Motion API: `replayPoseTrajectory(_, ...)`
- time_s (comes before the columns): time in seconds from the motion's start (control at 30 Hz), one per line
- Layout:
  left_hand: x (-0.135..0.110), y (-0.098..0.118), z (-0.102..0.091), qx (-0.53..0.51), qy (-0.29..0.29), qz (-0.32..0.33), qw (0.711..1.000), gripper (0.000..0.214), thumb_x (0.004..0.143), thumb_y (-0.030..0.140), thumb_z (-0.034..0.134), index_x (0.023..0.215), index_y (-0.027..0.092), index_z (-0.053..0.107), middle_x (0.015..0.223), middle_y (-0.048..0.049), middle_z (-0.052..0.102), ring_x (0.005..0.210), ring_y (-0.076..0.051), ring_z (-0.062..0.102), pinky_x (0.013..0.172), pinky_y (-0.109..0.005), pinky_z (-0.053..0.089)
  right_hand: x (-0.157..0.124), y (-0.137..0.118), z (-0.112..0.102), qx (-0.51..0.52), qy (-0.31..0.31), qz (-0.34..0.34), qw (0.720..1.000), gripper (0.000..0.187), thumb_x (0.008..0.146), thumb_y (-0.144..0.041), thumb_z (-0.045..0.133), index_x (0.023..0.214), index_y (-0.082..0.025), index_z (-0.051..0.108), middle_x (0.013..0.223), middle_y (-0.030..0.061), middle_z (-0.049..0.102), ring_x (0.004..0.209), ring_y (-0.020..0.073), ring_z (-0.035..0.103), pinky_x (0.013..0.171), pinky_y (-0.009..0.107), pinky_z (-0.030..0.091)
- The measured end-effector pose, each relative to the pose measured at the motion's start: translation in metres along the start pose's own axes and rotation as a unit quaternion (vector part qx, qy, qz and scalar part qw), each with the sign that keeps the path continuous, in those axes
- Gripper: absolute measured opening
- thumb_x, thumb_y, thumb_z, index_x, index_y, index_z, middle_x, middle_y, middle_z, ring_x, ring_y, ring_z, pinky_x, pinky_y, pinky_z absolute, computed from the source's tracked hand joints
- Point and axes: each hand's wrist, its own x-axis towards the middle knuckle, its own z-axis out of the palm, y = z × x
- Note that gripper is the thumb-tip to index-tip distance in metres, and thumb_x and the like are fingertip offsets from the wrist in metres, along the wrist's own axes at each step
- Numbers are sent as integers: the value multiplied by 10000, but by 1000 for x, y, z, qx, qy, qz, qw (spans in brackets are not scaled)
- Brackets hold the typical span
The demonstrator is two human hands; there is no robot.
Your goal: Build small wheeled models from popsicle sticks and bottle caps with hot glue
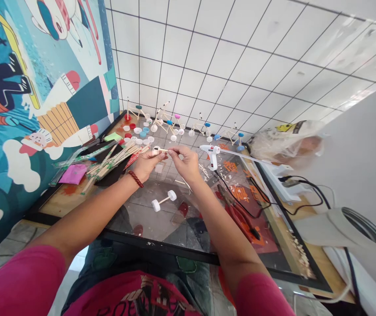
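Observation:
My left hand [148, 165], with a beaded bracelet at the wrist, and my right hand [186, 164] meet over the glass tabletop. Between their fingertips they pinch a short pale wooden stick [163, 150]. Its left end carries a small white-and-dark piece, too small to make out. Below my hands lies a pair of white bottle-cap wheels [156, 205] joined by a stick. Just right of my right hand stands a white glue gun [211, 154], its cord trailing right. Thin sticks [183, 183] lie under my right wrist.
Bottle caps [137, 131] and several small stick-and-cap models [171, 125] line the back. Wooden sticks [115, 160] and a pink packet [72, 174] lie left. Red-handled pliers [239, 217], black cords [257, 210] and a plastic bag [285, 142] are right. A tiled wall [207, 66] rises behind.

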Motion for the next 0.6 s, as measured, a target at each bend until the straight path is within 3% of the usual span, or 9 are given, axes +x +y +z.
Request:
replayPoseTrajectory(0.37,0,-2,-1,-12,-24,11,1000,331,583,410,857,797,170,781,819,-62,748,843,-209,671,798,-340,505,2,-7,-4,-22,-7,-21,1000,170,847,-274,587,872,-181,727,743,28,687,664,145,590,699,281,485)
replayPoseTrajectory(0.5,2,-4,-4,-8,-10,-2,1000,341,585,405,854,812,163,775,816,-65,746,810,-199,671,765,-320,493,2,-2,-7,6,-10,13,1000,292,840,-321,587,1064,-171,698,790,27,677,722,152,600,780,308,493)
replayPoseTrajectory(0.6,4,-8,-6,-2,6,-21,1000,349,575,398,857,807,153,769,802,-72,743,785,-193,667,721,-299,476,2,6,-5,38,-16,73,996,325,823,-343,590,1073,-165,695,813,33,681,741,159,600,781,319,497)
